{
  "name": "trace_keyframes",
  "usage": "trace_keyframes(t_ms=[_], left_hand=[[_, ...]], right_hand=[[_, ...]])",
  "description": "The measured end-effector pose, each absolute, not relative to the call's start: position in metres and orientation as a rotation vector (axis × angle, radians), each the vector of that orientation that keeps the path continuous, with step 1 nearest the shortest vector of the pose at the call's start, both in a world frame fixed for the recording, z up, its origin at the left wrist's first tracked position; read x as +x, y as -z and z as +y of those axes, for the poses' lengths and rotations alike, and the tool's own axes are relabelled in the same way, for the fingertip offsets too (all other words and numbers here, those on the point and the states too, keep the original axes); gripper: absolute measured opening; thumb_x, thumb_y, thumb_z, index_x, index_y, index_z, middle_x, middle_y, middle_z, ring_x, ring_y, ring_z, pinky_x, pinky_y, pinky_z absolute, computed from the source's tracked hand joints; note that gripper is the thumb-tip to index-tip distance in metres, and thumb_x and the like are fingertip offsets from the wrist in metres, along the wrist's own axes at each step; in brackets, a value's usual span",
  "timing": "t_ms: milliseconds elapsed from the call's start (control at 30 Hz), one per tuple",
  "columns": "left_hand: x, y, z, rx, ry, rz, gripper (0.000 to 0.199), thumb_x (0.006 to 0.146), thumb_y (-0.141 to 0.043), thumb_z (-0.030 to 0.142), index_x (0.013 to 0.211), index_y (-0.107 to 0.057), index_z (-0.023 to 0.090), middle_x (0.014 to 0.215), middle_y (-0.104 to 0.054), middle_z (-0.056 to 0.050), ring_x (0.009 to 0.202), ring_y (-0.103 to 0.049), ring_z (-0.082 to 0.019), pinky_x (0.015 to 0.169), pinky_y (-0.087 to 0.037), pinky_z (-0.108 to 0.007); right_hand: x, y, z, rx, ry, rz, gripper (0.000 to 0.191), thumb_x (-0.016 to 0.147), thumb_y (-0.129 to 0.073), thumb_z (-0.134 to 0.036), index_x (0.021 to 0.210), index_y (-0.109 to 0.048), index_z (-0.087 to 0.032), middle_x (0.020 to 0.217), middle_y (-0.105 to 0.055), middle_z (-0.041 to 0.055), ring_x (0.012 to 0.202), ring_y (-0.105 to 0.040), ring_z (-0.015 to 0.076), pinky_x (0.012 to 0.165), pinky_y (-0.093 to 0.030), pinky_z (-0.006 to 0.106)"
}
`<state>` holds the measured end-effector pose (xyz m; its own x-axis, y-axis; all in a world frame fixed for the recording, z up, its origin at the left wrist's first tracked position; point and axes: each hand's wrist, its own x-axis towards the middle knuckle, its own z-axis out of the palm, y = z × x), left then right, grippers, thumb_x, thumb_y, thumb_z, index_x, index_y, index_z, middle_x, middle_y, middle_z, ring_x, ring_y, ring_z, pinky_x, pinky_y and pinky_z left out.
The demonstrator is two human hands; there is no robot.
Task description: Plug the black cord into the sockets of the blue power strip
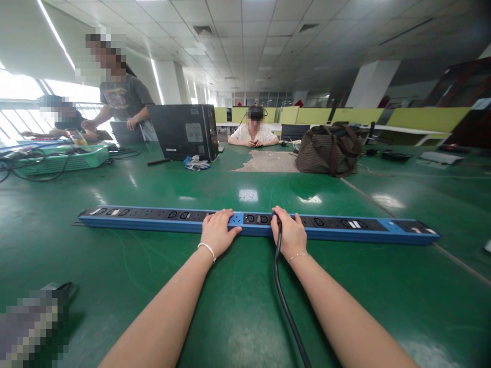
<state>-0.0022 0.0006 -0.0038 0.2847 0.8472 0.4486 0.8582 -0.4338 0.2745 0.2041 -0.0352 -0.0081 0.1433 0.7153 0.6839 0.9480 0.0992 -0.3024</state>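
Note:
A long blue-and-black power strip (146, 214) with several sockets lies crosswise on the green table. My left hand (218, 230) grips it left of the middle, fingers over the top and thumb by a blue socket section. Just right of the middle, my right hand (291, 232) is closed round the plug end of a black power cord (282, 291), held against the strip's top. The plug itself is mostly covered by my fingers, so how far it sits in a socket cannot be seen. From there the cord runs down toward me.
Beyond the strip stand a black computer case (184, 133), blue-and-white gloves (197, 163) and a brown bag (328, 151). A green basket (95, 156) with cables is at the left. One person (253, 130) sits opposite; two others are at the far left. A blurred object lies near left.

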Motion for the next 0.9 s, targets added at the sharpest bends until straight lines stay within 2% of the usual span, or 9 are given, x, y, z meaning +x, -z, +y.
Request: trace_keyframes(t_ms=[133, 433, 733, 900], left_hand=[[-0.0020, 0.0043, 0.0008, -2.504, 0.855, -1.656, 0.041, 0.078, -0.057, 0.042, 0.116, -0.053, 0.025, 0.127, -0.057, -0.005, 0.121, -0.048, -0.022, 0.103, -0.029, -0.042], [-0.0014, 0.0043, 0.0005, -2.493, 0.851, -1.666, 0.041, 0.078, -0.057, 0.042, 0.116, -0.053, 0.025, 0.128, -0.057, -0.005, 0.120, -0.048, -0.022, 0.103, -0.028, -0.042], [-0.0019, 0.0052, 0.0008, -2.485, 0.853, -1.661, 0.040, 0.078, -0.056, 0.042, 0.115, -0.053, 0.026, 0.127, -0.057, -0.004, 0.120, -0.048, -0.022, 0.103, -0.028, -0.042], [-0.0019, 0.0046, 0.0001, -2.490, 0.848, -1.633, 0.042, 0.078, -0.056, 0.046, 0.116, -0.054, 0.028, 0.128, -0.057, -0.003, 0.120, -0.047, -0.023, 0.103, -0.028, -0.043]], right_hand=[[0.2075, 0.0082, -0.0379, -1.685, 0.366, -1.602, 0.031, 0.087, -0.041, -0.024, 0.110, -0.061, -0.019, 0.110, -0.067, 0.0069, 0.101, -0.062, 0.0189, 0.100, -0.036, 0.041], [0.2120, 0.0045, -0.0419, -1.685, 0.420, -1.751, 0.032, 0.087, -0.041, -0.024, 0.112, -0.060, -0.019, 0.113, -0.066, 0.0053, 0.098, -0.063, 0.0180, 0.096, -0.040, 0.036], [0.2138, 0.0074, -0.0422, -1.641, 0.366, -1.724, 0.032, 0.087, -0.042, -0.025, 0.112, -0.060, -0.020, 0.113, -0.066, 0.0044, 0.098, -0.062, 0.0170, 0.096, -0.039, 0.035], [0.2138, 0.0110, -0.0379, -1.683, 0.426, -1.660, 0.041, 0.085, -0.045, -0.032, 0.117, -0.056, -0.009, 0.104, -0.068, 0.0134, 0.095, -0.063, 0.0211, 0.091, -0.042, 0.035]])
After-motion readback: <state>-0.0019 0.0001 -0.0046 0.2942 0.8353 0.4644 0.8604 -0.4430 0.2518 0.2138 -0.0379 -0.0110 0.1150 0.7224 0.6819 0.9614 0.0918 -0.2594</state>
